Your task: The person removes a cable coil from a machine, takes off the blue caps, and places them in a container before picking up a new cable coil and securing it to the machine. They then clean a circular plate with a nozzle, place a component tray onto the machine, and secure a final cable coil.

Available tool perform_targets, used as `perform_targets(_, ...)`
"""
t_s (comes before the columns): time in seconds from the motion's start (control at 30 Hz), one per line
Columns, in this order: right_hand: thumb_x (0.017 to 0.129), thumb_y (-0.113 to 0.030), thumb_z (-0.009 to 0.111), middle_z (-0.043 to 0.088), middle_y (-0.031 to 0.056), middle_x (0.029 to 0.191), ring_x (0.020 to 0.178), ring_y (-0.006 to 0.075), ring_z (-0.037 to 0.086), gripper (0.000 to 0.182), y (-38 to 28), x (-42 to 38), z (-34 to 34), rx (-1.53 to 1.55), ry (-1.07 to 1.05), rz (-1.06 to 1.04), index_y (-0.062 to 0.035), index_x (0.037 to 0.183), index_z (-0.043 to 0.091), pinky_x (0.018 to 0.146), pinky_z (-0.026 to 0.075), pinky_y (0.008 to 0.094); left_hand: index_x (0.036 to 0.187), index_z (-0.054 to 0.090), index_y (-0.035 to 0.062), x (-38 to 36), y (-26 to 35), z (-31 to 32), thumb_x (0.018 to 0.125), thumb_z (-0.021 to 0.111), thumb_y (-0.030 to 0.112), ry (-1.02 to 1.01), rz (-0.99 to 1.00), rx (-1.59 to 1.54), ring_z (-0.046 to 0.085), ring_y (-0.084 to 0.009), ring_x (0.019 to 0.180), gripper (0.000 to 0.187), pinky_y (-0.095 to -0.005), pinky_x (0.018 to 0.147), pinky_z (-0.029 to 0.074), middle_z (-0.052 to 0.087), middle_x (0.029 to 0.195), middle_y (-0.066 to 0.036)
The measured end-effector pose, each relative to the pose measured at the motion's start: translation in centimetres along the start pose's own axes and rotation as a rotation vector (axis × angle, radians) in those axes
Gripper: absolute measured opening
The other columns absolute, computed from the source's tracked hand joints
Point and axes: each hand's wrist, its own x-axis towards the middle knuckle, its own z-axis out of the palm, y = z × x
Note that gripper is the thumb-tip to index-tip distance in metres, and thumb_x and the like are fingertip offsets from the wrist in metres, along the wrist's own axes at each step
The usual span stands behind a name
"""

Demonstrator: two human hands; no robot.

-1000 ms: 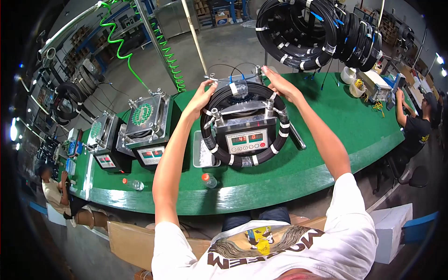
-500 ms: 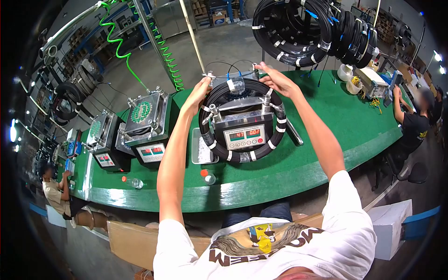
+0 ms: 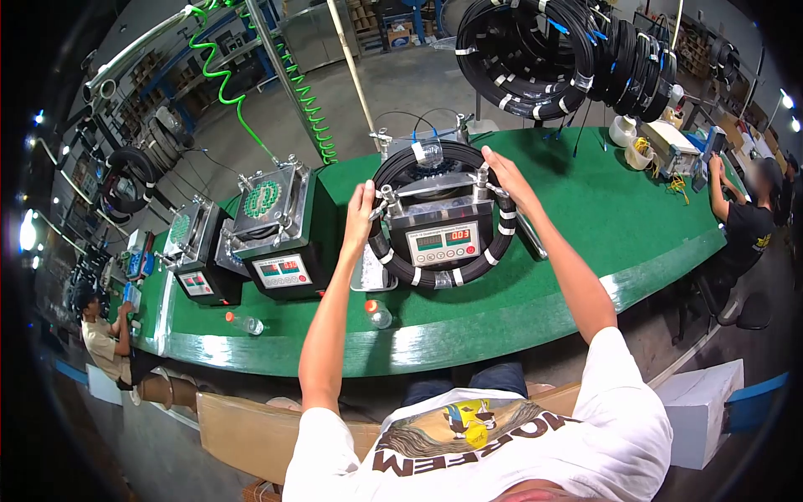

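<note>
Mid-bench (image 3: 577, 251), between two bare hands, sits the black cable coil (image 3: 401, 268), framing the lit panel (image 3: 443, 243) of the machine! Take the coil as a dial: the left hand (image 3: 360, 221) is up between nine and ten o'clock, fingers bunched just beside the left clamp (image 3: 389, 197). Over at two, the right hand (image 3: 512, 186), fingers extended and close together, right by the right clamp (image 3: 483, 177). Gripping or merely touching? Can't tell on either side! Down at seven, well clear of the fingers, an orange-capped bottle (image 3: 380, 315) stands.
</note>
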Motion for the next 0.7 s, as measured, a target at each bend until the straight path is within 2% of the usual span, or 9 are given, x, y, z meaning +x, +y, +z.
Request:
perform_targets(0.07, 0.103, -0.059, 0.052, 0.057, 0.0008, 0.091, 0.087, 0.0107, 0.048, 0.059, 0.3, -0.2, 0.2, 0.056, 0.009, 0.055, -0.0018, 0.093, 0.061, 0.082, 0.042, 0.0295, 0.097, 0.060, 0.0016, -0.3, 0.4, 1.1, 0.103, 0.052, 0.059, 0.056, -0.032, -0.102, 0.045, -0.0120, 0.089, 0.058, -0.0289, 0.089, 0.040, 0.053, 0.091, 0.001)
perform_targets(0.17, 0.106, -0.055, 0.050, 0.056, 0.0001, 0.087, 0.085, 0.0099, 0.046, 0.060, 0.1, -0.7, 0.2, 0.042, 0.022, -0.020, 0.0026, 0.093, 0.059, 0.079, 0.042, 0.0298, 0.097, 0.063, 0.0012, 1.6, -2.2, 0.2, 0.103, 0.054, 0.058, 0.026, -0.090, -0.073, 0.045, -0.0113, 0.086, 0.058, -0.0286, 0.084, 0.039, 0.053, 0.088, 0.002)
perform_targets(0.37, 0.107, -0.050, 0.049, 0.054, 0.0002, 0.080, 0.077, 0.0104, 0.045, 0.058, 1.5, -1.1, 0.5, 0.031, 0.123, -0.111, 0.0044, 0.091, 0.059, 0.071, 0.042, 0.0309, 0.092, 0.062, 0.0013, 1.2, -1.8, 0.1, 0.105, 0.053, 0.052, 0.011, -0.064, -0.115, 0.042, -0.0112, 0.079, 0.054, -0.0289, 0.075, 0.038, 0.049, 0.081, 0.003)
perform_targets(0.47, 0.108, -0.048, 0.049, 0.048, -0.0004, 0.076, 0.074, 0.0105, 0.042, 0.055, 2.6, -2.6, 1.7, 0.088, 0.272, -0.230, 0.0028, 0.089, 0.057, 0.068, 0.040, 0.0311, 0.097, 0.065, 0.0023, -1.2, -0.7, 1.3, 0.109, 0.046, 0.049, 0.112, 0.059, -0.052, 0.051, -0.0099, 0.084, 0.051, -0.0274, 0.083, 0.044, 0.062, 0.089, 0.000)
perform_targets(0.5, 0.108, -0.049, 0.049, 0.046, -0.0008, 0.075, 0.073, 0.0105, 0.042, 0.055, 2.9, -3.3, 2.1, 0.079, 0.331, -0.259, 0.0019, 0.089, 0.056, 0.067, 0.040, 0.0311, 0.095, 0.063, 0.0008, -1.0, -2.3, 1.7, 0.111, 0.043, 0.046, 0.208, 0.151, 0.000, 0.048, -0.0079, 0.084, 0.052, -0.0267, 0.083, 0.042, 0.059, 0.086, 0.002)
perform_targets(0.53, 0.107, -0.049, 0.050, 0.044, -0.0013, 0.074, 0.070, 0.0105, 0.041, 0.052, 3.0, -4.2, 2.5, 0.128, 0.352, -0.222, -0.0004, 0.088, 0.055, 0.065, 0.038, 0.0297, 0.093, 0.061, 0.0024, -1.8, -2.1, 2.3, 0.110, 0.043, 0.050, 0.295, 0.195, 0.054, 0.051, -0.0071, 0.075, 0.054, -0.0262, 0.075, 0.046, 0.058, 0.077, 0.001)
perform_targets(0.6, 0.106, -0.048, 0.053, 0.046, -0.0020, 0.071, 0.060, 0.0087, 0.045, 0.045, 5.1, -5.4, 2.9, 0.148, 0.414, -0.203, -0.0060, 0.092, 0.058, 0.054, 0.036, 0.0258, 0.086, 0.060, 0.0049, -4.9, -1.0, 3.4, 0.110, 0.043, 0.048, 0.325, -0.178, -0.174, 0.055, -0.0093, 0.058, 0.053, -0.0282, 0.055, 0.045, 0.055, 0.065, -0.001)
perform_targets(0.67, 0.106, -0.048, 0.054, 0.046, -0.0028, 0.067, 0.052, 0.0067, 0.047, 0.043, 4.5, -7.8, 4.3, 0.399, 0.408, 0.015, -0.0067, 0.095, 0.060, 0.045, 0.035, 0.0246, 0.084, 0.061, 0.0086, -5.3, -3.2, 3.4, 0.105, 0.043, 0.061, 0.327, -0.195, -0.256, 0.055, -0.0099, 0.052, 0.060, -0.0275, 0.050, 0.045, 0.056, 0.061, 0.000)
perform_targets(0.7, 0.105, -0.049, 0.054, 0.047, -0.0028, 0.065, 0.050, 0.0067, 0.048, 0.045, 4.8, -7.7, 4.3, 0.403, 0.394, -0.005, -0.0062, 0.095, 0.060, 0.044, 0.036, 0.0249, 0.084, 0.060, 0.0098, -5.4, -3.1, 2.9, 0.103, 0.044, 0.065, 0.278, -0.233, -0.297, 0.055, -0.0101, 0.053, 0.061, -0.0269, 0.051, 0.046, 0.055, 0.062, 0.000)
